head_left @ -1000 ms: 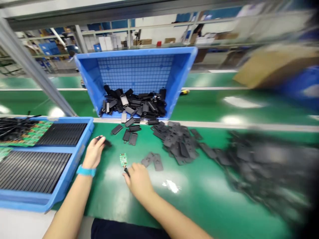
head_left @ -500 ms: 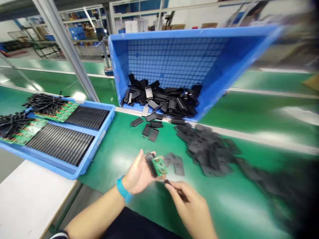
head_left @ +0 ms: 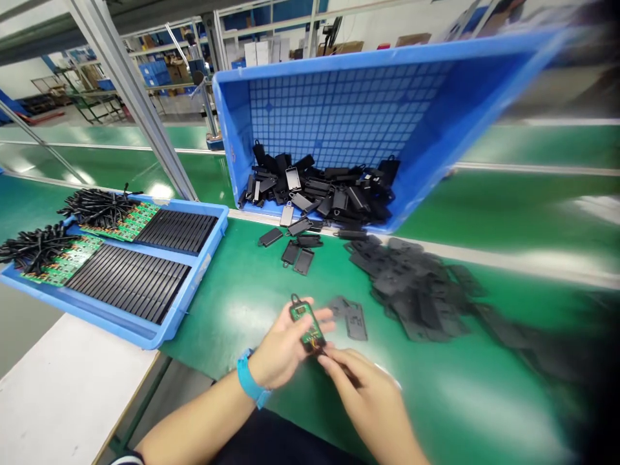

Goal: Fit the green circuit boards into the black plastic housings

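My left hand (head_left: 283,349), with a blue wristband (head_left: 250,381), holds a small green circuit board (head_left: 306,326) seated against a black plastic casing. My right hand (head_left: 368,400) is pinching a thin black piece (head_left: 346,371) at the board's lower end, its fingertips touching the board. Loose black casings (head_left: 290,253) lie on the green mat (head_left: 232,303) beyond my hands. Flat dark covers (head_left: 356,323) lie just past my left fingers, and a larger heap of them (head_left: 411,290) spreads to the right.
A tilted blue crate (head_left: 329,97) holds a heap of black casings. A blue tray (head_left: 203,258) to the left carries green boards, black cables and rows of black strips. A white table surface (head_left: 62,381) lies at lower left, and a metal frame post (head_left: 140,110) rises behind.
The green board has left the mat and is now in my left hand against a black casing. My hands have come together, and the view has turned left.
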The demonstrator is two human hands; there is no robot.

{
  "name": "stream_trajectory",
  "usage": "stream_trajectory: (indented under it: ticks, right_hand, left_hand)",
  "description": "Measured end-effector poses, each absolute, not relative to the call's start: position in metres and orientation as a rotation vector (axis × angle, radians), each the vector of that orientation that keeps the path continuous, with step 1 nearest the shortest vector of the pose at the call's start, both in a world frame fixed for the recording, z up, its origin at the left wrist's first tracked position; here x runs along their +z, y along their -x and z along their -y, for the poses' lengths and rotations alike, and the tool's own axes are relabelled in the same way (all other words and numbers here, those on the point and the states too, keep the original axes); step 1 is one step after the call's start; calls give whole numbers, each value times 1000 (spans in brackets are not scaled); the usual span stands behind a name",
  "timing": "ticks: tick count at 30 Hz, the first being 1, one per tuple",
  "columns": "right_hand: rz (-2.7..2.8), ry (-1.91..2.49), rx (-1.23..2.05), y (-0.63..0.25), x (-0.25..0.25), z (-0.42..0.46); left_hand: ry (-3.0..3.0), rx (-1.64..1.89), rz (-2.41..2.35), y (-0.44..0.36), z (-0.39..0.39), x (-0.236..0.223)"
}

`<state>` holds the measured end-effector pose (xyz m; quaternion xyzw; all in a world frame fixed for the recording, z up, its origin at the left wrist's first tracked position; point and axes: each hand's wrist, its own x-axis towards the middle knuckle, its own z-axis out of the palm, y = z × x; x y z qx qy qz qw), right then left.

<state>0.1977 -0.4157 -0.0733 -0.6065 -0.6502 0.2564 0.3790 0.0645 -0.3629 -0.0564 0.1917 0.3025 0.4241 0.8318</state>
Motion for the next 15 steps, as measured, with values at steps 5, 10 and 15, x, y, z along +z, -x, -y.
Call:
stream_trajectory:
  ticks: [5, 10, 15]
  right_hand:
    - [1479, 1623, 964, -194, -74, 414]
    - [1109, 1664, 1332, -186, -69, 413]
    - [883, 1531, 1339, -179, -69, 412]
  left_hand:
    - [-591, 1026, -764, -73, 365, -70]
    - [-712, 1112, -821, -78, 366, -77]
    - [-665, 1171, -862, -82, 371, -69]
